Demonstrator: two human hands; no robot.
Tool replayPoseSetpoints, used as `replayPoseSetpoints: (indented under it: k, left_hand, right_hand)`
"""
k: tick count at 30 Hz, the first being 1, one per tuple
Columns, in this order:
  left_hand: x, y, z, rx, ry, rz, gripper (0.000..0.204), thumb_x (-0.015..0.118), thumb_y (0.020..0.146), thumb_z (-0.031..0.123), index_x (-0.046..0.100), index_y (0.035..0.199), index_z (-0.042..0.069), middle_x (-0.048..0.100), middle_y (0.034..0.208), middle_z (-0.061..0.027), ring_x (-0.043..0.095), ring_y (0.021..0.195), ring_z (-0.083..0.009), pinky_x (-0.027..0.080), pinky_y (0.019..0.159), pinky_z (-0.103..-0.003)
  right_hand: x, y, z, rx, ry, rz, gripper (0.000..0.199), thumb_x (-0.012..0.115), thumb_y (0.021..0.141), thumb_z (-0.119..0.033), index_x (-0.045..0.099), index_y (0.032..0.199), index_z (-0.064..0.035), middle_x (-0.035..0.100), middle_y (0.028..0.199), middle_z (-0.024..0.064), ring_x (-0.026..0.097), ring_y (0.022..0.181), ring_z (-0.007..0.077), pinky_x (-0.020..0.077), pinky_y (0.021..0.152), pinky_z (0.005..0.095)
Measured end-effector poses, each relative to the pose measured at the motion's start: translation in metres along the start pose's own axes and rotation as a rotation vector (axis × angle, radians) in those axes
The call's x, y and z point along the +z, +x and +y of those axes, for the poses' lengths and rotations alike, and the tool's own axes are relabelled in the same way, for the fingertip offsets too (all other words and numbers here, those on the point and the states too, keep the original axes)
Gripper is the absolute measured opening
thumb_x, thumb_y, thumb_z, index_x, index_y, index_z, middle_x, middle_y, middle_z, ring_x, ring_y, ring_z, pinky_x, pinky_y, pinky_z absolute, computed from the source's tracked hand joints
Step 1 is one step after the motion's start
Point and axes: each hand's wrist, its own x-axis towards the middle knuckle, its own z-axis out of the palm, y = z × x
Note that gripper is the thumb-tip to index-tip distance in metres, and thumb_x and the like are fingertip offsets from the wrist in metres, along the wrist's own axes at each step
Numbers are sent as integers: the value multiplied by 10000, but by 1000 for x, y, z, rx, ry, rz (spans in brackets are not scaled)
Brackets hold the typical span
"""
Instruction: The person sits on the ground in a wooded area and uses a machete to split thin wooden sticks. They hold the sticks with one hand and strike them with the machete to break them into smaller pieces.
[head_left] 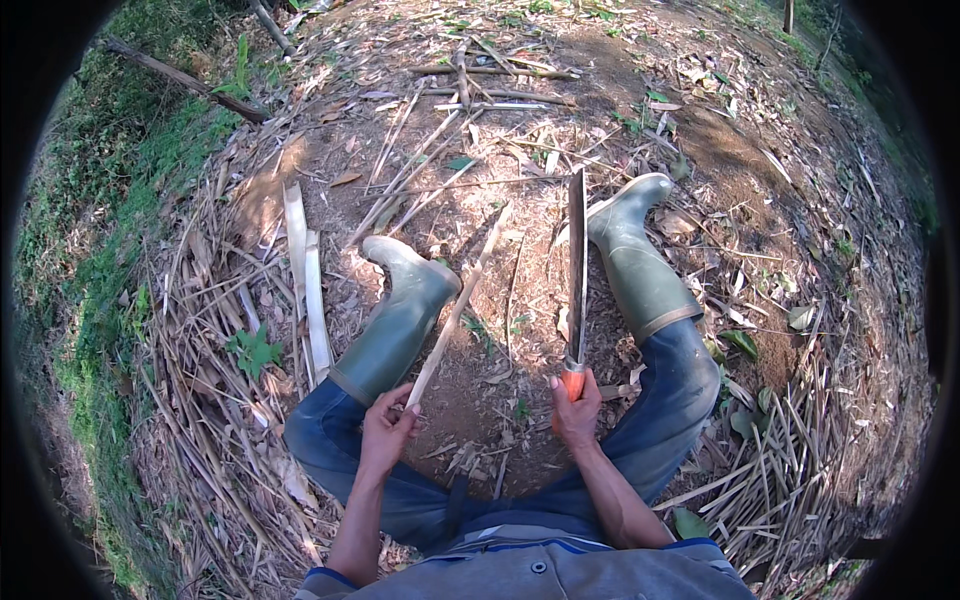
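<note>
Between my spread legs, my left hand (390, 428) is closed round the near end of a thin pale wooden stick (457, 313). The stick slants up and away to the right, past my left boot. My right hand (576, 408) grips the reddish-orange handle of a machete (578, 265), its long dark blade pointing away from me. A gap of bare soil separates blade and stick. Beyond my left knee, two pale split bamboo pieces (316, 300) lie on the litter.
Green rubber boots (400, 318) cover my lower legs. Piles of thin strips lie at the left (215, 370) and the right (765, 480). Crossed sticks (490, 95) rest farther ahead. Green plants (130, 230) border the far left, where a dark branch (185, 80) leans.
</note>
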Motion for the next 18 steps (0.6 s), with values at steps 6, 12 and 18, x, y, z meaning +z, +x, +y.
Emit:
replayPoseSetpoints:
  k: [6,12,18]
  left_hand:
    - [-60,-13,85,410,-157,429,238,645,861,62,571,1072,-19,636,953,-97,640,798,-135,533,695,-229]
    - [-43,22,172,786,-275,496,264,659,853,72,576,1083,-27,651,944,-95,633,800,-123,528,716,-226]
    - [0,62,222,925,-274,271,250,684,837,85,614,1058,-6,655,908,-51,621,789,-99,509,720,-222]
  right_hand:
    - [6,-5,-1,-1,56,-70,279,698,814,-201,542,924,3,526,705,71,461,625,139,420,587,314]
    - [3,3,-38,-80,78,-152,266,696,810,-170,555,950,7,553,751,58,486,674,117,431,621,282]
    - [-12,28,-143,-346,44,-295,361,665,819,-136,506,1113,-1,594,788,78,584,705,156,474,655,298]
